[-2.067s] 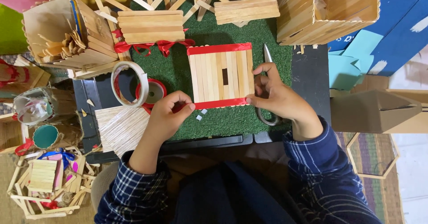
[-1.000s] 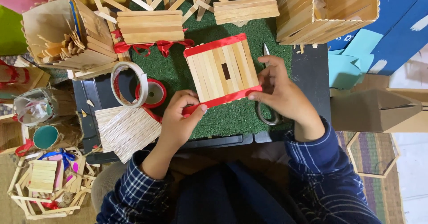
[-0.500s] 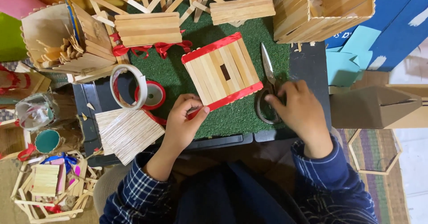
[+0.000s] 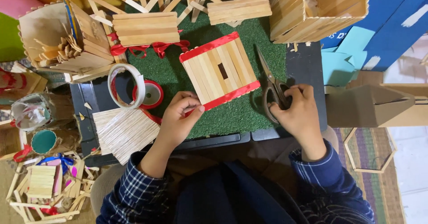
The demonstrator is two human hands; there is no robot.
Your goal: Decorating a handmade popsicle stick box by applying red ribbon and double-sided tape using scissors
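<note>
left hand (image 4: pixel 178 117) is pinching the red ribbon (image 4: pixel 232 94) at the stick panel (image 4: pixel 219 71)'s near corner; right hand (image 4: pixel 298 112) is gripping scissors (image 4: pixel 271 87), blades pointing away, just right.

pale wooden stick panel (image 4: pixel 218 70), glossy red ribbon (image 4: pixel 232 95), metal scissors (image 4: pixel 271 86).

Right hand (image 4: pixel 296 112) covers the scissors' (image 4: pixel 269 79) handle loops, so finger grip inside can't be read; only blades and pivot show. Left hand (image 4: pixel 178 117) hides the near corner of the stick panel (image 4: pixel 219 70) and the ribbon (image 4: pixel 232 95) end there; whether ribbon is stuck down, can't tell. Big stick box (image 4: pixel 321 10) at 1 o'clock cut off by top edge. Stick frames at 12 o'clock also cut. Hexagon frame (image 4: pixel 370 150) at 4 o'clock partly behind cardboard. Tape roll (image 4: pixel 126 86) overlaps the red spool (image 4: pixel 151 95). Desk (image 4: pixel 307 68) front edge hidden by lap.
</note>
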